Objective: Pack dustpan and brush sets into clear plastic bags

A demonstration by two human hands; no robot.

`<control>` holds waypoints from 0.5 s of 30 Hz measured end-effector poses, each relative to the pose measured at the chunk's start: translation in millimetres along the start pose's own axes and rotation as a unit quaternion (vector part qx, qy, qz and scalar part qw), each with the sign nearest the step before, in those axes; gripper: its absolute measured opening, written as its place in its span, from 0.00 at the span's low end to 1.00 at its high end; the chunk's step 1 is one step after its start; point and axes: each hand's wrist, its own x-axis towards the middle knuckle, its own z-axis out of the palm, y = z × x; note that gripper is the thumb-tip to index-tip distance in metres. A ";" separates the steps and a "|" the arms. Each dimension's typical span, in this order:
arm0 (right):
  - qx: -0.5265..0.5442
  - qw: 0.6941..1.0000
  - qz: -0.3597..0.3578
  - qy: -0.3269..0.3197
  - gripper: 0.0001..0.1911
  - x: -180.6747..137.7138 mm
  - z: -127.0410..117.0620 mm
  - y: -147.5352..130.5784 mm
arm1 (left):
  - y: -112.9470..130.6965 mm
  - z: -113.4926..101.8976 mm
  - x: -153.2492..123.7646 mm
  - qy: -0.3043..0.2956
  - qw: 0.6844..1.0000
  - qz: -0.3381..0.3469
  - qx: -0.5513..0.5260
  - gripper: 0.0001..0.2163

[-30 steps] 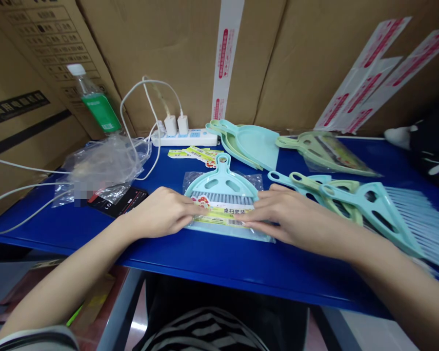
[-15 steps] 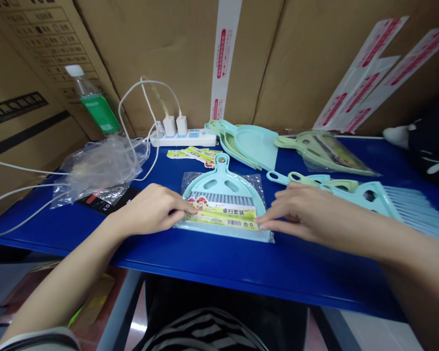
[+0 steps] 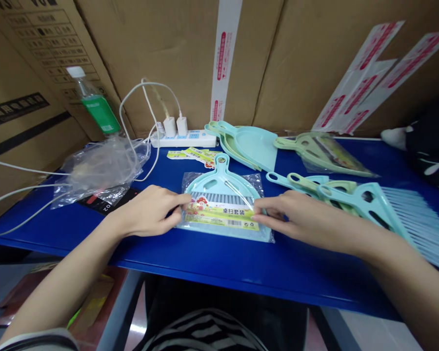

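Note:
A light-blue dustpan [image 3: 205, 181] with a matching hand brush [image 3: 225, 199] lies flat in a clear plastic bag [image 3: 262, 183], handle pointing away from me. Across its lower half sits a yellow-green printed label card [image 3: 219, 214]. My left hand [image 3: 155, 209] pinches the bag's left edge beside the card, index finger above and thumb below. At the opposite side my right hand [image 3: 290, 214] has its fingertips and thumb closed on the bag near the card's right end.
Right of the bag lie several loose brushes [image 3: 373, 204]. Behind them are a packed green set [image 3: 325, 151] and stacked dustpans [image 3: 254, 144]. Loose label cards [image 3: 193, 154], a power strip [image 3: 190, 139], white cables, crumpled plastic bags [image 3: 98, 163] and a bottle [image 3: 98, 109] occupy the back and left.
My right hand's fingers have shifted slightly left and up on the bag. My left fingertips have drawn back from the card toward the bag's left edge. The bagged set stays put.

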 end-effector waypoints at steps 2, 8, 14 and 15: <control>-0.009 1.000 0.005 -0.002 0.14 0.4 2.7 -1.1 | 1.9 0.3 0.5 -0.009 1.000 0.003 0.002 0.09; -0.073 0.996 0.025 0.045 0.10 0.8 9.4 -2.6 | -0.4 8.5 1.7 0.018 0.999 -0.008 0.034 0.12; -0.107 0.990 0.069 0.061 0.03 2.4 14.0 -6.5 | -1.3 11.4 2.2 0.021 0.999 -0.010 0.037 0.07; -0.102 0.989 0.079 0.066 0.04 2.8 14.6 -7.3 | -1.0 11.2 2.3 0.020 0.999 -0.011 0.033 0.06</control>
